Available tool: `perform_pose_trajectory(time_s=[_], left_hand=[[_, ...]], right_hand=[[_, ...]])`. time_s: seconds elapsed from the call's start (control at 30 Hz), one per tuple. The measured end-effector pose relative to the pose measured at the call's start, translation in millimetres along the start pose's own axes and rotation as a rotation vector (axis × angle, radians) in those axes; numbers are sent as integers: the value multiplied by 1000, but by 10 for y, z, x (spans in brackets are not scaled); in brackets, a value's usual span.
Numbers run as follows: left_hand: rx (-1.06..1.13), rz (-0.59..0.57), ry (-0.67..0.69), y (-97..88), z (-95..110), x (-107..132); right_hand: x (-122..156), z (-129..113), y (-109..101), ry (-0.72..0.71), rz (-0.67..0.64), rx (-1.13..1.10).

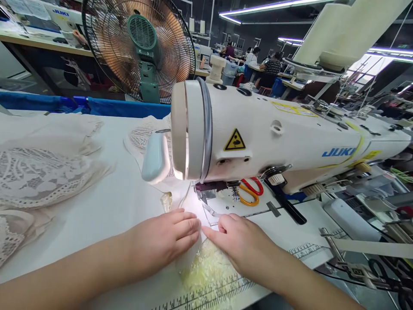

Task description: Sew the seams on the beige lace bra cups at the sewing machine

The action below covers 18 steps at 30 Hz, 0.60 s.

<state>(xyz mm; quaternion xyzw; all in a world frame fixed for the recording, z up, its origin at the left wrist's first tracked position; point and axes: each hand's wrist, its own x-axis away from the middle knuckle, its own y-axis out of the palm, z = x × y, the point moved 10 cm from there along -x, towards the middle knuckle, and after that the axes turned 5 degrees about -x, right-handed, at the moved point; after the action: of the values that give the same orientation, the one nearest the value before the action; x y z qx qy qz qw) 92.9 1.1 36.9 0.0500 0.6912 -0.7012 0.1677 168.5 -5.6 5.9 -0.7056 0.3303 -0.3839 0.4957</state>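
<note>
Just in front of the sewing machine (pixel 245 133), a pale yellow-white piece of lace fabric (pixel 206 265) lies between my hands. My left hand (pixel 171 237) is closed on its left edge, with fingers together and bent and the thumb hidden. On the other side my right hand (pixel 241 241) is closed on the fabric, index finger curled and thumb pointing toward the left fingertips. The two hands nearly meet. A narrow white strip (pixel 209 210) runs from the presser foot area toward my right fingers. The needle is hidden behind the machine head.
Scissors with orange and red handles (pixel 250 196) lie under the machine arm. White lace pieces (pixel 41 172) are spread at left; another lace piece (pixel 142 135) sits behind the light-blue machine part (pixel 155 157). A fan (pixel 138 47) stands behind. A printed ruler (pixel 206 297) borders the table's front.
</note>
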Motion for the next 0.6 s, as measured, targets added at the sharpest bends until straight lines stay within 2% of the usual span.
perform_pose_trajectory(time_s=[0.07,0.2,0.27,0.4,0.5,0.6], left_hand=[[33,10,9,12,-46,23],[115,-107,2,82,-125,41],[157,-119,-18,65,-166,38],[181,-62,-40,33,-246,26],[134,-52,-18,88,-305,38],[50,-46,27,138,-356,60]], right_hand=[[-27,14,-2,10,-13,22],[-78,3,-16,-13,3,68],[-112,-8,-3,-21,-15,80],[-198,-7,51,33,-155,129],[-244,-2,83,95,-295,173],[-282,-13,75,132,-369,199]])
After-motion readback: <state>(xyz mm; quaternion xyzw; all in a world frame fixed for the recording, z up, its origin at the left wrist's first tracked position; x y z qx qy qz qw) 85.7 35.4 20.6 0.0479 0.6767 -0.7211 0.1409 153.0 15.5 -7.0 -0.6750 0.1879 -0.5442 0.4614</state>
